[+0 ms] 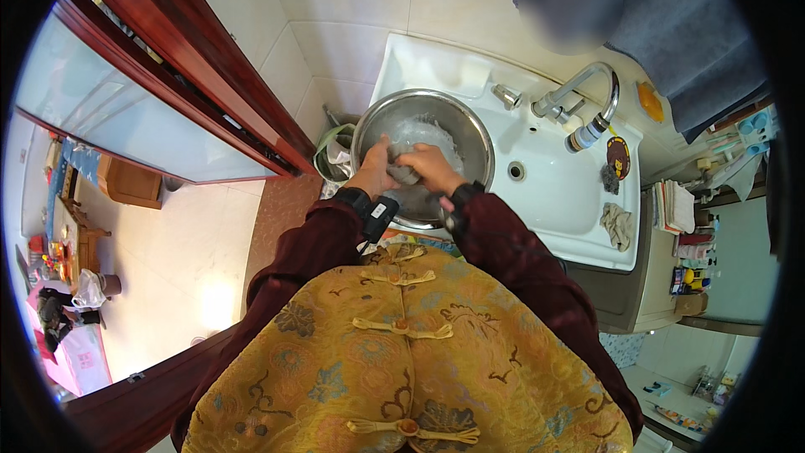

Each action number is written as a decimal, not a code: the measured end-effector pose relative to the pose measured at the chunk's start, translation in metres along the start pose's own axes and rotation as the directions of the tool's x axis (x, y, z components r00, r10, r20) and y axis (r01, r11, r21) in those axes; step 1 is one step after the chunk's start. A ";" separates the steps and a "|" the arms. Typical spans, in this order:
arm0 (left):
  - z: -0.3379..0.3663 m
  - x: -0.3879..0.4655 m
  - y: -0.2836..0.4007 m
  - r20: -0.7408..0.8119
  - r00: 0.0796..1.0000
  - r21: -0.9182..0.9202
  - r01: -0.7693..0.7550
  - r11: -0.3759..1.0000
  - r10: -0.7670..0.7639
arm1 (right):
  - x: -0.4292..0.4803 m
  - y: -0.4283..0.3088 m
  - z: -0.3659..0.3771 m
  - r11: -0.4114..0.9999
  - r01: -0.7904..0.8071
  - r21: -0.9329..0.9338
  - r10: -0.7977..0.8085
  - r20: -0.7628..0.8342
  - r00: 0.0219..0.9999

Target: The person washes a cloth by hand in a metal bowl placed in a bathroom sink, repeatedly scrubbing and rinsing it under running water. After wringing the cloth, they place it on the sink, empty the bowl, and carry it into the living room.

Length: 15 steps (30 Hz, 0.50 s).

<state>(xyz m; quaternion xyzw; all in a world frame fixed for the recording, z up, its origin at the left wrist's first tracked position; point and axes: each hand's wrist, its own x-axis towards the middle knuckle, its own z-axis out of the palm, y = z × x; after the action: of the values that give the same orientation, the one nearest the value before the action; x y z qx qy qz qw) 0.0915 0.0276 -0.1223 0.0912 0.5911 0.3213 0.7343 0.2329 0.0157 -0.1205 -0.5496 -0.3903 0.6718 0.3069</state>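
A stainless steel basin [483, 138] rests on the left part of the white washbasin counter. Soapy, foamy water [434, 132] lies inside it. Over the basin, my left hand [375, 167] and my right hand [434, 165] both grip a wet grey cloth [403, 173], bunched up between them. The fingers partly cover the cloth, so its full shape is hidden. Each wrist wears a black strap, and a small black device [380, 217] hangs at the left one.
A chrome gooseneck faucet [582, 100] stands over the white sink bowl [553, 182]. On the right rim lie a crumpled beige cloth [617, 226], a round brown pad [617, 158] and a dark scrubber [609, 180]. A bin [334, 151] sits left of the basin, beside a wooden door frame [251, 94].
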 end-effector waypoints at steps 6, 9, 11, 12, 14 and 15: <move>0.004 0.020 -0.009 0.292 0.945 -0.134 -0.113 0.985 0.148 | -0.001 0.006 0.033 0.739 0.479 -0.475 -0.649 -0.309 0.695; 0.014 0.020 -0.015 0.339 0.911 -0.112 -0.209 0.972 0.235 | 0.021 0.003 0.020 0.601 0.399 -0.693 -0.749 -0.314 0.584; 0.015 0.018 -0.015 0.399 0.885 -0.165 -0.188 0.968 0.240 | 0.028 0.001 0.010 0.824 0.280 -0.492 -0.514 -0.445 0.733; 0.015 0.018 -0.015 0.440 0.866 -0.197 -0.163 0.967 0.236 | 0.031 -0.002 0.005 0.793 0.241 -0.560 -0.517 -0.410 0.751; 0.012 0.017 -0.015 0.413 0.876 -0.185 -0.188 0.965 0.250 | 0.030 -0.004 -0.002 0.727 0.180 -0.662 -0.549 -0.403 0.733; 0.011 0.016 -0.015 0.342 0.900 -0.136 -0.238 0.962 0.272 | 0.029 -0.003 -0.004 0.699 0.159 -0.697 -0.583 -0.426 0.692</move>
<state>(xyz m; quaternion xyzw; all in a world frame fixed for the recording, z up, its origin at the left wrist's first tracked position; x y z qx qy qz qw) 0.1087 0.0276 -0.1401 0.1911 0.4153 0.4193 0.7843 0.2312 0.0427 -0.1325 -0.7088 -0.5707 0.2062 0.3598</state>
